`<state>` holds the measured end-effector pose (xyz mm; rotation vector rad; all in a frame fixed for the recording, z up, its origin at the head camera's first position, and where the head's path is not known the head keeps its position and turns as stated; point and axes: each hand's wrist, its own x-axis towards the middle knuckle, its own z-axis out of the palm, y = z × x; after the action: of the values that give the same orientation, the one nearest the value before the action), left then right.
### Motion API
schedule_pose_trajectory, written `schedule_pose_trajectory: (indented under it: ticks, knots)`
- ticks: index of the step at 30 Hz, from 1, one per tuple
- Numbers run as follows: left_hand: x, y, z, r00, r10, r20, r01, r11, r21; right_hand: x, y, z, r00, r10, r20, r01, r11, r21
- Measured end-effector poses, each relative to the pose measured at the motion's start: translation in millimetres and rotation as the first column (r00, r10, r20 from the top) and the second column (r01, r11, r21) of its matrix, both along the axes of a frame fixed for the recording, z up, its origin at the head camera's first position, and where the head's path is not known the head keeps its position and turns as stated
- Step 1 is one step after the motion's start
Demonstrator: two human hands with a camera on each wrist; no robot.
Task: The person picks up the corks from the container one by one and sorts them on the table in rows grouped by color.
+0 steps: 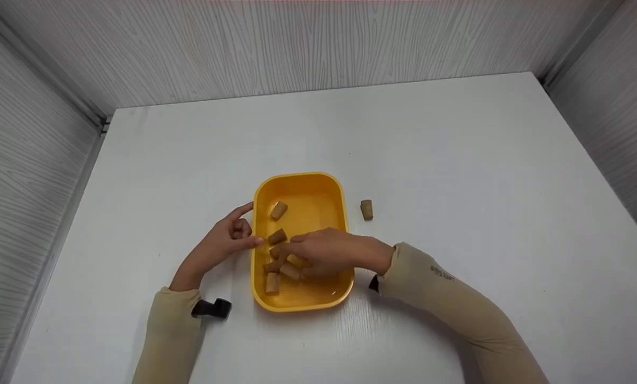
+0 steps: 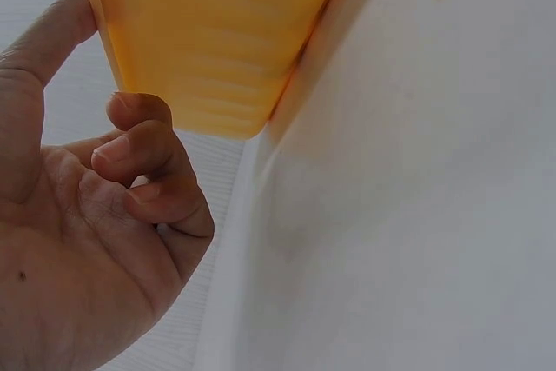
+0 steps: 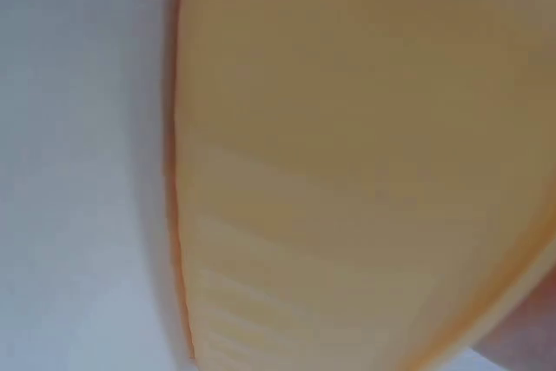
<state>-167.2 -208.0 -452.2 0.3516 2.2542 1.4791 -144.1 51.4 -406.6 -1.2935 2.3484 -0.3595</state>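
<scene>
A yellow plastic tray [image 1: 302,308] stands on the white table with several brown corks [image 1: 272,284] inside, most of them toward its left and near side. My left hand [image 1: 220,242] holds the tray's left rim: the thumb lies over the edge, the index finger touches farther along, and the other fingers are curled in. From the right, my right hand [image 1: 326,250] reaches over the rim into the tray. Its fingers point down among the corks, around one light cork [image 1: 291,272]; whether they pinch it cannot be told. The right wrist view shows mostly the tray's outer wall [image 3: 330,171].
One loose cork [image 1: 367,209] lies on the white table [image 1: 457,160] to the right of the tray. Pale wood-grain panels [image 1: 297,48] enclose the table at the back and on both sides. A black strap piece [image 1: 214,308] sticks out at the left cuff.
</scene>
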Motion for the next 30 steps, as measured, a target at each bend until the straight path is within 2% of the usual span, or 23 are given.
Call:
schedule_pose_trajectory:
  ticks: [5, 14, 19, 30]
  knots:
    - [-0.9, -0.3, 0.7, 1.000, 0.004, 0.010, -0.004, 1.000, -0.001, -4.3, 9.7, 8.2, 0.998, -0.055, 0.033, 0.058, 0.994, -0.097]
    - [1.3, 0.4, 1.4, 1.000, 0.008, 0.022, -0.009, 1.000, 0.023, -14.7, 29.0, 23.6, 0.988, -0.144, 0.063, 0.152, 0.978, -0.144]
    - [1.4, -0.2, 0.3, 1.000, 0.005, 0.020, -0.006, 0.999, 0.034, -20.9, 42.7, 29.0, 0.976, -0.200, 0.083, 0.213, 0.958, -0.192]
    - [1.1, 0.1, 1.0, 1.000, -0.002, 0.008, 0.001, 0.999, 0.036, -38.2, 78.1, 29.1, 0.952, -0.303, 0.047, 0.304, 0.910, -0.283]
